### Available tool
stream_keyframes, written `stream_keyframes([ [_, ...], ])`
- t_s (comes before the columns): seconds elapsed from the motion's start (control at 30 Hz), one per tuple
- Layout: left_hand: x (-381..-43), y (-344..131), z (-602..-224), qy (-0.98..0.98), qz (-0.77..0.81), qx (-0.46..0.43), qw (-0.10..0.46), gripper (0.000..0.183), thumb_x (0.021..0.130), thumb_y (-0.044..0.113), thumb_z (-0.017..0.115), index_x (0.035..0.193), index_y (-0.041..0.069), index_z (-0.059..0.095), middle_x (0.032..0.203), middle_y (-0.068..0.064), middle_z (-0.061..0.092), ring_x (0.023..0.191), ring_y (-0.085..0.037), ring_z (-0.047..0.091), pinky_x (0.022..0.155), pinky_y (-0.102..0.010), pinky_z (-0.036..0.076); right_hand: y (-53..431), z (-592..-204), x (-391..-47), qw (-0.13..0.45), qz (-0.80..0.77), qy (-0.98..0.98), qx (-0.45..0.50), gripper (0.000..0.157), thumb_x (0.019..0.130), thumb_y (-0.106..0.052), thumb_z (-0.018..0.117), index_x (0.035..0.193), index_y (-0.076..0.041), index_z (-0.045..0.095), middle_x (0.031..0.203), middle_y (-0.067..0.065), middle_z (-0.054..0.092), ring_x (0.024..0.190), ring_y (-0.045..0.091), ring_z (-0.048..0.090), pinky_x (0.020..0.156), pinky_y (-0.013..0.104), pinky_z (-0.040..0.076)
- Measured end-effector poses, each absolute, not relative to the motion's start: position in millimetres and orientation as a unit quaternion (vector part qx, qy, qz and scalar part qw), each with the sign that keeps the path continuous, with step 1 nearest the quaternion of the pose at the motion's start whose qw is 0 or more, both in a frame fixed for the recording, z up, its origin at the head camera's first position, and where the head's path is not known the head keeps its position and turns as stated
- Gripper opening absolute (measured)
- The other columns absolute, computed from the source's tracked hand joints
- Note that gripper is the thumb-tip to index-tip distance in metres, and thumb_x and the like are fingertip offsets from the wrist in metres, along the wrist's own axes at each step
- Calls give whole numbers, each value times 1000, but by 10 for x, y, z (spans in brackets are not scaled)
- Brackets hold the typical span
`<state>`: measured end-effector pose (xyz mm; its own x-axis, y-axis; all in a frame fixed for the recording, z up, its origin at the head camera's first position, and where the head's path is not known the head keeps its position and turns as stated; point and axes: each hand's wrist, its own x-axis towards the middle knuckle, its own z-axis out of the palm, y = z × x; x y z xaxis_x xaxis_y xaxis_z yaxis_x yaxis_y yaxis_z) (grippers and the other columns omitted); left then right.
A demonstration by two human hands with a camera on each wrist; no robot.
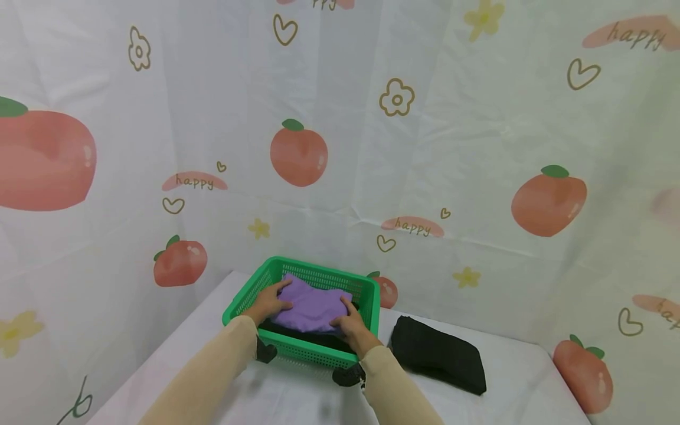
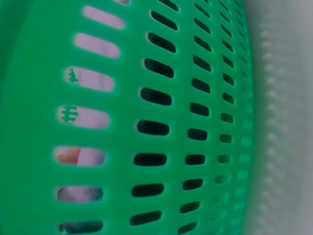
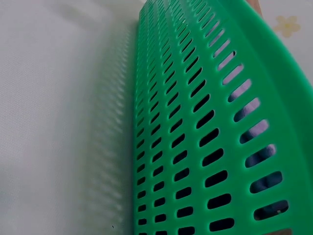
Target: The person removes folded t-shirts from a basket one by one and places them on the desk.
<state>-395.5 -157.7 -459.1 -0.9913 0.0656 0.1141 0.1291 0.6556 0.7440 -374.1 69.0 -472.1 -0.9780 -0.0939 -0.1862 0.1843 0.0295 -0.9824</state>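
Note:
A folded purple cloth [image 1: 310,306] lies inside a green plastic basket [image 1: 313,353], over black fabric [image 1: 303,336]. At its left side my left hand [image 1: 267,303] grips it, thumb and index finger spread apart on the cloth. My right hand [image 1: 353,328] grips the opposite side in a similar way. Fingers under the cloth are hidden. Both wrists reach over the basket's near rim. In the left wrist view the slotted basket wall [image 2: 176,112] blocks the hand. The right wrist view likewise shows mostly basket wall [image 3: 195,122], with purple and black behind its slots.
To the right of the basket, a folded black cloth [image 1: 438,354] lies on the white table [image 1: 510,378]. A white curtain [image 1: 340,195] printed with peaches, hearts and flowers hangs behind and along the sides of the table.

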Motion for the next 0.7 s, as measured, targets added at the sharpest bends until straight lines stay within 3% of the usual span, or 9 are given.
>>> stream_keyframes([
  [0.7, -3962, -1583, -4624, -929, -359, -79, 50, 62, 75, 5, 71, 132, 8, 47, 129, -25, 43, 117, -43, 39, 89, -53, 37, 686, -4723, -3720, 108, -699, 706, 25, 82, 73, 16, 57, 143, -14, 25, 140, 29, 17, 95, 32, 46, 68, 39, 44],
])
